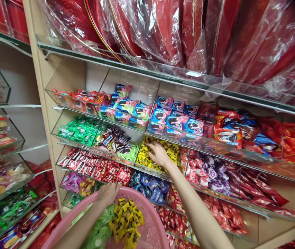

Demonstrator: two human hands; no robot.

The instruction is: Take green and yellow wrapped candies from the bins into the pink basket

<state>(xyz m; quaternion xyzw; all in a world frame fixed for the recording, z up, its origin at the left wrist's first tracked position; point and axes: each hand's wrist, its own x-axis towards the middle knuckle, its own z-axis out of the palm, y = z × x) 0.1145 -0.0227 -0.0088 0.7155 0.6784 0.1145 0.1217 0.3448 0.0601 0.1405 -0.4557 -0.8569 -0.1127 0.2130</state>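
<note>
1. I count one basket (pixel 154 218) and two heaps of yellow sweets (pixel 144 155): one in a shelf bin (pixel 154 169), one in the basket.
2. The wrappers are shiny, with dark marks.
3. My left hand (pixel 109 193) clasps the basket's rim; my right hand (pixel 159 154) touches the bin's heap, its grip unclear.
4. Green sweets (pixel 101 224) adjoin the basket's heap; Snickers (pixel 109 139) lie leftward; clear plastic fronts the bin.

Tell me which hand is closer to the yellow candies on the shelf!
Right. The right hand is right at the yellow shelf candies; the left hand is lower and farther left, at the rim of the pink basket.
</note>
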